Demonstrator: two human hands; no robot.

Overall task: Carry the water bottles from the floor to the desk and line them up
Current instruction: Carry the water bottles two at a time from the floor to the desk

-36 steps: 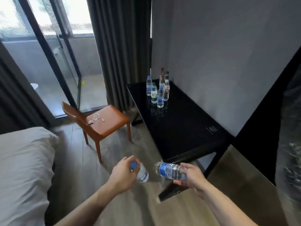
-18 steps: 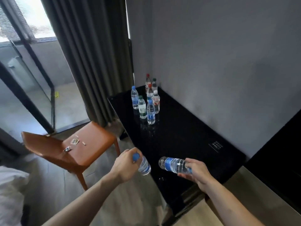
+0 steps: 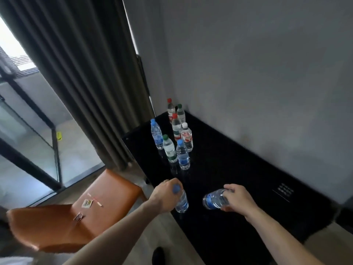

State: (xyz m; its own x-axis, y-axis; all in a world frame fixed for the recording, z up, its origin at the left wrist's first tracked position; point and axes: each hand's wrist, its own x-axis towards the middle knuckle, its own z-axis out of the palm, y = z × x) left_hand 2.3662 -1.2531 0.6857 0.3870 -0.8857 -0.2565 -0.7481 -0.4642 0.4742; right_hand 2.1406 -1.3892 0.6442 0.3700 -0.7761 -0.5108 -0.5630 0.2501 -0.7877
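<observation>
My left hand [image 3: 164, 196] grips a blue-capped water bottle [image 3: 181, 202] by its neck, holding it roughly upright over the near left edge of the black desk [image 3: 238, 175]. A second clear bottle with a blue label [image 3: 214, 201] lies sideways in my right hand [image 3: 236, 198], above the desk's near part. Several bottles stand clustered at the far end of the desk: a blue-capped one [image 3: 156, 135], a green-capped one [image 3: 169, 149], another blue-capped one [image 3: 183, 154], and red-, white- and green-capped ones behind.
An orange chair [image 3: 76, 217] with small items on its seat stands left of the desk. A grey wall runs along the desk's right side. Dark curtains [image 3: 86, 73] and a glass door are at the left. A dark cabinet edge [image 3: 343, 215] is at far right.
The view has closed in on the desk. Both hands, each still holding its bottle, now hang over the desk's near part instead of over the floor.
</observation>
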